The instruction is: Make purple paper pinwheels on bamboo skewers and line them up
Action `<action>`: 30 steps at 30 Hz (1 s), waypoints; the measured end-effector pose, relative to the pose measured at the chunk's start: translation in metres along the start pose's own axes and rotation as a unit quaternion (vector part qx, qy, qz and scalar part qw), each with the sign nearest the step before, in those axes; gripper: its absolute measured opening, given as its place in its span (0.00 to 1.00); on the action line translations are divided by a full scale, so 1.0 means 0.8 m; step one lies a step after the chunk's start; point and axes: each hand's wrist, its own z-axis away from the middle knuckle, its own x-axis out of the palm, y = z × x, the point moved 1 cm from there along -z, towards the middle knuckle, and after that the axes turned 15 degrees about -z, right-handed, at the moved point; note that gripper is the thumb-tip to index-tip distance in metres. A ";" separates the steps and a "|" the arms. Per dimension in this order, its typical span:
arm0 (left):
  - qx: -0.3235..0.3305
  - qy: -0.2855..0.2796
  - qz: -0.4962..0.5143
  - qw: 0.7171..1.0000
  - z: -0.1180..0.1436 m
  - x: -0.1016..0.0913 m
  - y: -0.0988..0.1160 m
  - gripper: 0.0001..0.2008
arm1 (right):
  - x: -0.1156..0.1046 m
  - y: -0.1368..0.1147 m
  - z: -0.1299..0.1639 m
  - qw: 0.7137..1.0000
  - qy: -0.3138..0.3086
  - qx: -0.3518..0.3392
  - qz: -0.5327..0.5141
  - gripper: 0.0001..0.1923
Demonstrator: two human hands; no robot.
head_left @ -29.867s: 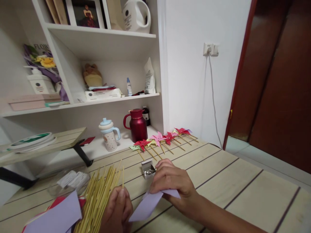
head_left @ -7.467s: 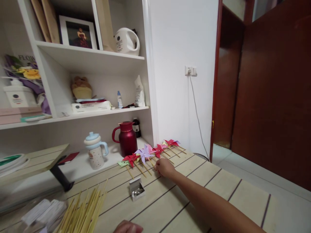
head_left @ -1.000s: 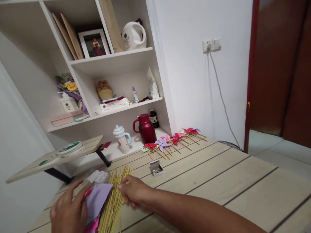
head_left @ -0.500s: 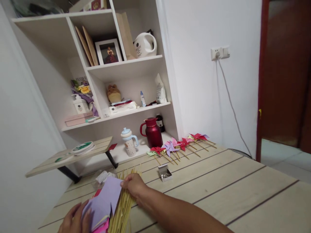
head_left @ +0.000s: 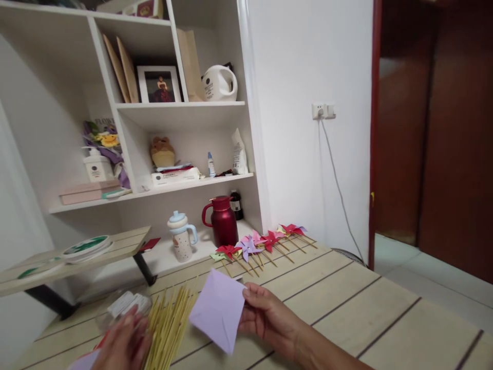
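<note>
A square of light purple paper [head_left: 219, 311] with slits cut into it is pinched at its right corner by my right hand [head_left: 265, 318], raised over the table. My left hand [head_left: 125, 341] is slightly blurred, fingers loosely apart with nothing visible in them. It hovers over a stack of coloured paper [head_left: 85, 361], mostly hidden at the lower left edge. Between my hands lies a bundle of thin yellowish sticks [head_left: 168, 324]. Finished paper pinwheels [head_left: 249, 247] on sticks, in red, purple, pink and green, lie in a row at the back of the table.
A clear plastic bag with white pieces [head_left: 125, 304] lies left of the sticks. Behind stand a red jug [head_left: 224, 223] and a blue-lidded cup [head_left: 182, 239]. A small raised shelf [head_left: 127, 239] holds round plates [head_left: 87, 246]. The small box is mostly hidden behind the purple paper.
My right hand has lifted the purple square off the stack and carried it right, past the sticks. My left hand has come away from that sheet. The view has shifted right.
</note>
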 end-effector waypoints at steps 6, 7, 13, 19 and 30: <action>-0.078 -0.142 0.039 0.986 0.022 0.071 -0.062 0.13 | -0.013 -0.026 0.004 0.996 -0.015 -0.053 -0.072 0.15; -0.092 -0.179 0.037 0.979 0.019 0.075 -0.079 0.16 | -0.013 -0.026 0.004 0.996 -0.013 -0.050 -0.070 0.15; -0.085 -0.259 0.006 0.962 -0.008 0.069 -0.150 0.28 | -0.011 -0.016 0.006 0.999 -0.013 -0.028 -0.029 0.16; -0.018 -0.311 0.004 0.950 -0.002 0.064 -0.143 0.31 | -0.015 -0.014 0.007 0.996 0.020 -0.047 0.080 0.16; -0.020 -0.290 -0.007 0.957 0.047 0.061 -0.111 0.37 | -0.007 -0.006 0.014 0.984 0.023 -0.049 0.172 0.18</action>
